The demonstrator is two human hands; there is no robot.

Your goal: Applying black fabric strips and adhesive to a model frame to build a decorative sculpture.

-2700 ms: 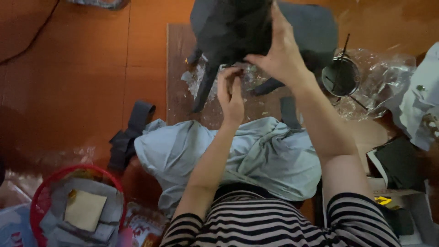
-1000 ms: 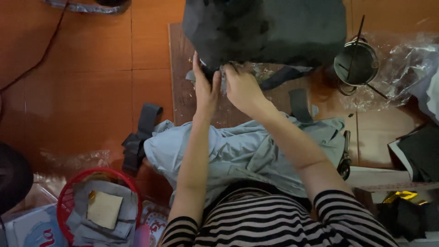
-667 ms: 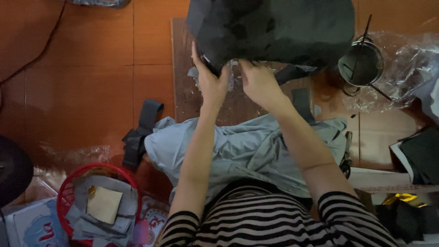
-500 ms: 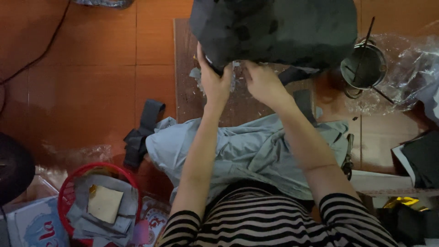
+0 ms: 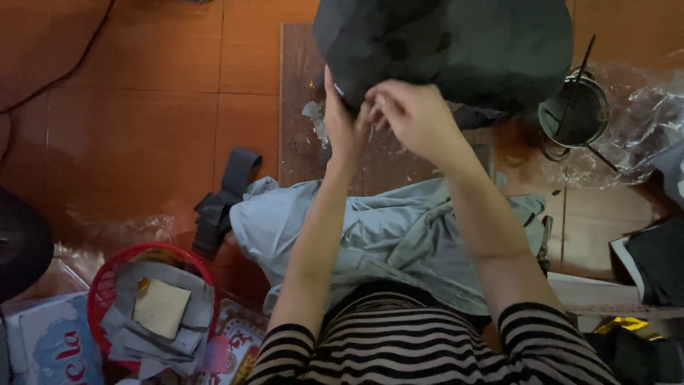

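The fingers of the right hand (image 5: 413, 114) are curled and pinched at the lower edge of a bulky dark fabric piece (image 5: 456, 46), and the left hand (image 5: 342, 117) grips that same edge just beside it, thumb up against the cloth. The fabric is held over a worn wooden board (image 5: 299, 100) on the orange tiled floor (image 5: 142, 142). Pale blue cloth (image 5: 385, 235) lies under the forearms; a small metal pot (image 5: 573, 114) sits to the right and a red basket (image 5: 153, 306) of grey scraps lower left.

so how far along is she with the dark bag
Done: can't tell; grey cloth lies over the lap and grey pieces sit in the red basket. In hand: left hand and right hand pinch at the lower edge of the dark bag, held up. Left: the grey strap lies loose on the floor.
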